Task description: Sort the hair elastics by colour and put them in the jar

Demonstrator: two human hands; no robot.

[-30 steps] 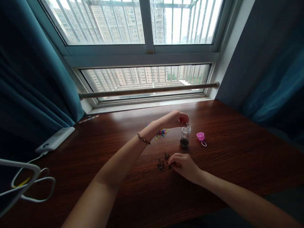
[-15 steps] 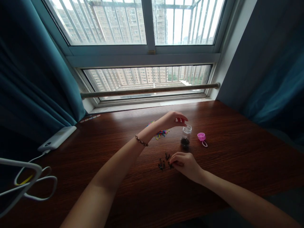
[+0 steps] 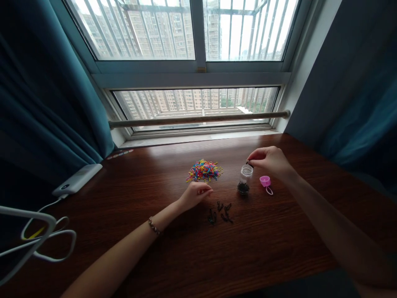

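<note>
A clear jar (image 3: 245, 179) stands upright with a heap of small black loops (image 3: 243, 188) at its bottom. Over its mouth, my right hand (image 3: 269, 160) pinches a small dark piece that looks like one or more of these black loops. More black loops (image 3: 226, 213) lie loose on the table in front of the jar. My left hand (image 3: 194, 194) hovers just beyond and left of them, fingers loosely bent, with nothing visible in them. Close behind it is a pile of small coloured loops (image 3: 204, 170). I cannot tell whether the loops are elastic bands or clips.
A pink cap with a ring (image 3: 265, 181) lies right of the jar. On the left of the wooden table (image 3: 173, 256) are a white device (image 3: 77, 180) and white cables (image 3: 56, 260). A window with a rail (image 3: 198, 120) is behind; blue curtains (image 3: 62, 91) hang at the sides.
My left hand has left the jar mouth and come back left and nearer. My right hand has risen from the loose black loops to the jar mouth, carrying a small dark piece.
</note>
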